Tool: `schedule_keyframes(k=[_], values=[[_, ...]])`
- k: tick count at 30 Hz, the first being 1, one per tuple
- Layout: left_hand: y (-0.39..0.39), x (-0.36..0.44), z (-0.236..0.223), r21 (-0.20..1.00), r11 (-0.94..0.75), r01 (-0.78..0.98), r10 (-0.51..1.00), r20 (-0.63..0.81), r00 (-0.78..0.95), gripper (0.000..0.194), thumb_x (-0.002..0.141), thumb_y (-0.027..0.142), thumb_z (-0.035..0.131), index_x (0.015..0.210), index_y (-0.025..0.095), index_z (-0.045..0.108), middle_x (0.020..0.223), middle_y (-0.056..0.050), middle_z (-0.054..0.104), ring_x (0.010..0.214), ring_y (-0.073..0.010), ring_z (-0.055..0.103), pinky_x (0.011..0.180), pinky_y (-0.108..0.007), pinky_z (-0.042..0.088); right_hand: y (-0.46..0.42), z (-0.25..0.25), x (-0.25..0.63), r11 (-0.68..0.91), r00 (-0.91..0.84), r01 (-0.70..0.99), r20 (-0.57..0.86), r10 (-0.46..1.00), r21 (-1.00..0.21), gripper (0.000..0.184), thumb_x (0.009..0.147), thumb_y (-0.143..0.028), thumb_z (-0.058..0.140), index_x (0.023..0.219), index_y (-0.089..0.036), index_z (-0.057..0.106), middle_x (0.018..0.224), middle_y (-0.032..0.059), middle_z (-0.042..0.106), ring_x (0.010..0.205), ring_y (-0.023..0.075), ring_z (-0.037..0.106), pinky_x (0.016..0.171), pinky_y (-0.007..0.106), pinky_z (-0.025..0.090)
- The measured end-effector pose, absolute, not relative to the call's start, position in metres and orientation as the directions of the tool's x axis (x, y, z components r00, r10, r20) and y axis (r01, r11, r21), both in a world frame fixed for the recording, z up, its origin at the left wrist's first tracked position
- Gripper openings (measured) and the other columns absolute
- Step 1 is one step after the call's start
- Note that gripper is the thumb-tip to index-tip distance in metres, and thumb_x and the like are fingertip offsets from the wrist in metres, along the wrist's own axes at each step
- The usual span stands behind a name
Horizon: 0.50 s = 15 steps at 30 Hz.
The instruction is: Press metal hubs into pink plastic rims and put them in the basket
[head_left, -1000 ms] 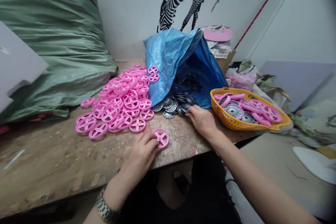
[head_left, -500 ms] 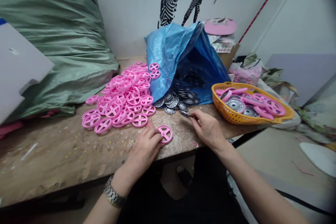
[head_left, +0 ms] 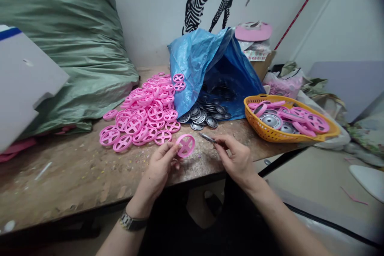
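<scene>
My left hand [head_left: 163, 164] grips a pink toy wheel [head_left: 186, 146] with cross spokes by its left edge, tilted up off the table. Opposite it, my right hand [head_left: 235, 155] pinches a grey disc-shaped wheel cover [head_left: 208, 138], seen nearly edge-on. The two parts are apart, with a small gap between them. A heap of pink wheels [head_left: 133, 126] lies beyond my left hand. Grey wheel covers [head_left: 198, 117] spill from the mouth of a blue plastic bag [head_left: 189, 62] behind the gap between my hands.
To the right, a yellow basket [head_left: 261, 132] holds pink wheels, some with grey covers. A large green sack [head_left: 75, 48] stands at the back left, with a white board [head_left: 27, 84] in front. The worn wooden table [head_left: 75, 172] ends just before my body.
My left hand has lifted the pink wheel off the table and turned it more upright. My right hand has raised the grey cover slightly and tilted it. The view has shifted a little.
</scene>
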<state>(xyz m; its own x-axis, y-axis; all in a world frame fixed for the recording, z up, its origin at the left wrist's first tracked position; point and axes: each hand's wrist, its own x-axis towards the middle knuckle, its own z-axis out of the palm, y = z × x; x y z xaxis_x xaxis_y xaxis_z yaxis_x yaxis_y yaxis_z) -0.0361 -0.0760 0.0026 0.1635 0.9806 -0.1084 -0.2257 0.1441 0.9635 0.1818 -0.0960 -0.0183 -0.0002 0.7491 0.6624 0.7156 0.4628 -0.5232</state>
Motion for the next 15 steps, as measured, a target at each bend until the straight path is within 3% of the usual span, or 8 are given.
schedule_keyframes(k=[6, 11, 15], values=[[-0.081, -0.034, 0.0, 0.858, 0.341, -0.385, 0.931, -0.25, 0.267, 0.039, 0.067, 0.039, 0.087, 0.083, 0.013, 0.063, 0.07, 0.001, 0.062, 0.059, -0.0091, 0.06, 0.05, -0.018, 0.05, -0.102, -0.017, 0.171, 0.567, -0.214, 0.792, 0.768, 0.604, -0.225, 0.016, 0.095, -0.014, 0.052, 0.101, -0.021, 0.065, 0.114, 0.0093, 0.075, 0.098, 0.021, 0.072, 0.082, 0.034, 0.05], [-0.086, -0.027, -0.003, 0.824, 0.384, -0.416, 0.91, -0.261, 0.323, 0.028, 0.074, 0.031, 0.083, 0.086, 0.012, 0.066, 0.078, -0.003, 0.069, 0.065, -0.0109, 0.066, 0.055, -0.019, 0.056, -0.105, -0.015, 0.162, 0.577, -0.352, 0.816, 0.769, 0.533, -0.026, 0.023, 0.097, -0.012, 0.047, 0.093, -0.021, 0.068, 0.111, 0.0079, 0.076, 0.084, 0.0168, 0.072, 0.075, 0.033, 0.045], [-0.089, -0.024, -0.001, 0.813, 0.411, -0.413, 0.898, -0.282, 0.338, 0.026, 0.075, 0.029, 0.082, 0.086, 0.013, 0.065, 0.078, -0.004, 0.071, 0.068, -0.0123, 0.068, 0.058, -0.02, 0.057, -0.108, -0.014, 0.158, 0.626, -0.425, 0.778, 0.772, 0.472, 0.045, 0.025, 0.098, -0.012, 0.044, 0.091, -0.019, 0.067, 0.108, 0.0086, 0.077, 0.079, 0.0161, 0.07, 0.07, 0.032, 0.043]])
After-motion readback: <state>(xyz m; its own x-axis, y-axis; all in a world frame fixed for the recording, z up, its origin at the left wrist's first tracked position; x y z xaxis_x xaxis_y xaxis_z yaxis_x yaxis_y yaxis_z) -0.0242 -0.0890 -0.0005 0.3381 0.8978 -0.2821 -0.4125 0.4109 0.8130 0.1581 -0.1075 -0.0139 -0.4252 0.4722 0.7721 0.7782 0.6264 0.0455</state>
